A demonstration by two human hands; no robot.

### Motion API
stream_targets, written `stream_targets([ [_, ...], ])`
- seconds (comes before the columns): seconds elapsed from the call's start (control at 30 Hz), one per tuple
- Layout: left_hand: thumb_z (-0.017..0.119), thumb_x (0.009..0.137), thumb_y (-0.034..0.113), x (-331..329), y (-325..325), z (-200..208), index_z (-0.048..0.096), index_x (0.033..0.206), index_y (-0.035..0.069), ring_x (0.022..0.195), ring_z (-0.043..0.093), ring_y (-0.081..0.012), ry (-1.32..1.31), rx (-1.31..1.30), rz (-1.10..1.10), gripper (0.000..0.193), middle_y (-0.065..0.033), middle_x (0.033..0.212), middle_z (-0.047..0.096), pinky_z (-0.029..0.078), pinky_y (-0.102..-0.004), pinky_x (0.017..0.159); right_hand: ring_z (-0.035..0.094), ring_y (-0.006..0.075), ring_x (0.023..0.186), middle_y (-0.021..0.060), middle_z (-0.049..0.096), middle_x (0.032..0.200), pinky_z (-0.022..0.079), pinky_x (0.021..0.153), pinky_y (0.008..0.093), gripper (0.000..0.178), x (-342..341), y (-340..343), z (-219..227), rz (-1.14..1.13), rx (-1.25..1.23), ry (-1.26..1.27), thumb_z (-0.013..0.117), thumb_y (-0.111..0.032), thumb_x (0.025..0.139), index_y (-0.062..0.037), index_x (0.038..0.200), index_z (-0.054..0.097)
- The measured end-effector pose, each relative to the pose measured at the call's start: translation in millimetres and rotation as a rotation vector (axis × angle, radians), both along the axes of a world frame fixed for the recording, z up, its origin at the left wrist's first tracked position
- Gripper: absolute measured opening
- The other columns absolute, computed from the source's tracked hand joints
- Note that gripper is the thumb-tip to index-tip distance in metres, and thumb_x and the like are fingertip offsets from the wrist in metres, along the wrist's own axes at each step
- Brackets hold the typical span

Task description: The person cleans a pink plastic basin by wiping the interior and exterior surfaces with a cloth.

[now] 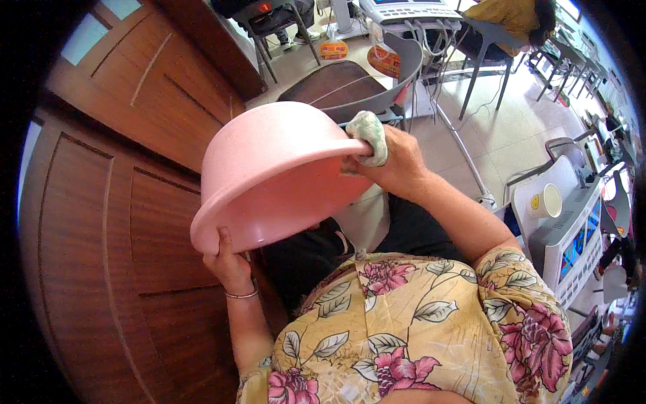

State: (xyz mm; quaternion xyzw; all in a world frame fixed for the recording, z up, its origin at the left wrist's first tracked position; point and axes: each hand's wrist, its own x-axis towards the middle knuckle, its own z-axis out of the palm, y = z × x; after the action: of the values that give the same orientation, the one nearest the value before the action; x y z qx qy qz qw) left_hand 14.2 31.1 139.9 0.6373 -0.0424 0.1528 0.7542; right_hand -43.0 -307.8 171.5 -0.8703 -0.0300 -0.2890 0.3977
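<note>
A pink plastic basin (262,155) is held up in front of me, tilted on its side with its hollow facing toward me. My left hand (229,266) grips the lower left rim, thumb over the inside of the edge. At the upper right rim, my right hand (397,161) presses a pale green and white cloth (367,138) around the edge. The cloth is folded over the rim, and part of it shows inside the basin. The fingers of my right hand are partly hidden behind the cloth and rim.
Brown wooden panel doors (87,249) stand close on my left. Just beyond the basin is a grey chair (336,84). A white machine with cables (410,13) stands behind it. To the right, a paper cup (546,201) sits beside another machine with a screen (572,236). A person in yellow (505,20) is at the far right.
</note>
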Motion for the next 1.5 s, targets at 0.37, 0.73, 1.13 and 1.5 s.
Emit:
stream_targets([
  [0.37, 0.062, 0.085, 0.008, -9, -24, -38, 0.044, 0.132, 0.001, 0.123, 0.046, -0.0233, 0.37, -0.65, -0.36, 0.051, -0.0085, 0.134, 0.049, 0.038, -0.0434, 0.104, 0.061, 0.0115, 0.088, 0.0023, 0.066, 0.096, 0.051, 0.076, 0.0279, 0.029, -13, 50, -44, 0.202, 0.821, 0.255, 0.073, -0.007, 0.076, -0.0028, 0.102, 0.064],
  [0.73, 0.067, 0.085, 0.006, 7, 11, -45, 0.047, 0.127, -0.004, 0.117, 0.05, -0.0228, 0.157, -0.077, -0.094, 0.048, -0.0102, 0.126, 0.053, 0.04, -0.0387, 0.101, 0.061, 0.0352, 0.083, 0.0158, 0.061, 0.091, 0.05, 0.072, 0.0428, 0.043, -15, 6, 2, 0.069, -0.206, -0.298, 0.079, -0.018, 0.064, -0.0048, 0.101, 0.061],
  [1.13, 0.064, 0.087, 0.018, -6, -21, -39, 0.046, 0.131, 0.005, 0.121, 0.049, -0.0265, 0.373, -0.629, -0.38, 0.05, -0.0095, 0.13, 0.051, 0.04, -0.0442, 0.102, 0.061, 0.0128, 0.083, 0.0016, 0.065, 0.093, 0.051, 0.074, 0.0285, 0.031, -23, 61, -38, 0.244, 0.781, 0.302, 0.073, -0.008, 0.076, -0.0026, 0.105, 0.062],
  [1.5, 0.065, 0.081, 0.007, 12, 19, -70, 0.043, 0.133, 0.007, 0.123, 0.047, -0.0243, 0.295, -0.468, -0.283, 0.056, -0.007, 0.132, 0.05, 0.037, -0.0434, 0.105, 0.064, 0.0151, 0.084, 0.0066, 0.067, 0.094, 0.053, 0.074, 0.0303, 0.029, -22, 24, -17, 0.216, 0.327, 0.076, 0.076, -0.008, 0.075, -0.0023, 0.101, 0.062],
])
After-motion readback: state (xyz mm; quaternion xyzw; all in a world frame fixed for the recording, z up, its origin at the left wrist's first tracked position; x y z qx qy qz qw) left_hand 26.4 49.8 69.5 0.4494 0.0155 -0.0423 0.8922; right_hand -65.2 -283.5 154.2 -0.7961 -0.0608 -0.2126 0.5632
